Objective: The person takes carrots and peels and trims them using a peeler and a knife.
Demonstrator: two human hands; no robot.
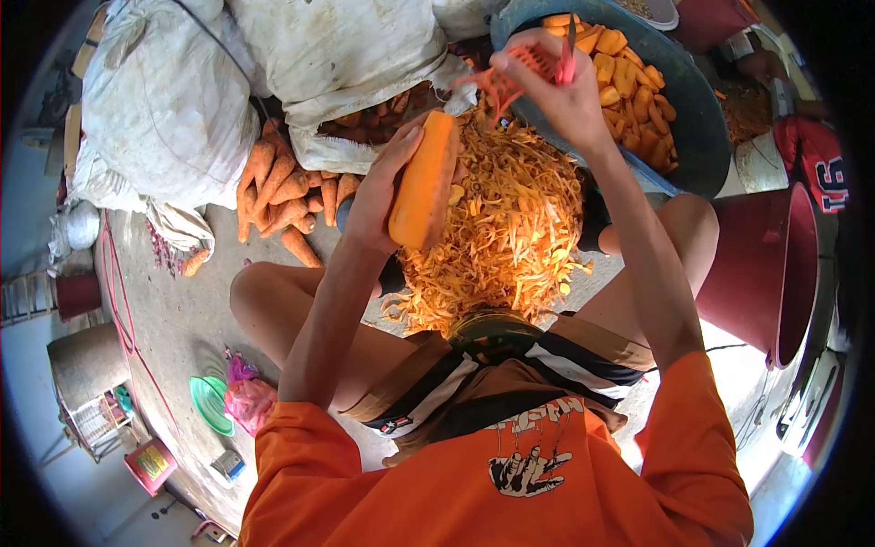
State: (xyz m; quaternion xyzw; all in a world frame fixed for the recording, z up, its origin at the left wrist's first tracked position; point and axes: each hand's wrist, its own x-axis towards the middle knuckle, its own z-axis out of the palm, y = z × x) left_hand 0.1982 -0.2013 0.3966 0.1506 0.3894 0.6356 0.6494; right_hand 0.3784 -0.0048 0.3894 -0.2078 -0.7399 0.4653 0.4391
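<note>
My left hand is closed around a large peeled carrot, bright orange and held upright over the peelings. Up to the right, my right hand grips a peeler with a red handle. Its dark tip points upward, and reddish netting or peel hangs beside the fingers. Below both hands lies a big heap of orange peelings between my legs. The peeler and the carrot are apart.
A blue tub of peeled carrots stands at the upper right. Unpeeled carrots lie by white sacks at the upper left. A dark red bucket is at the right, a green basin at the lower left.
</note>
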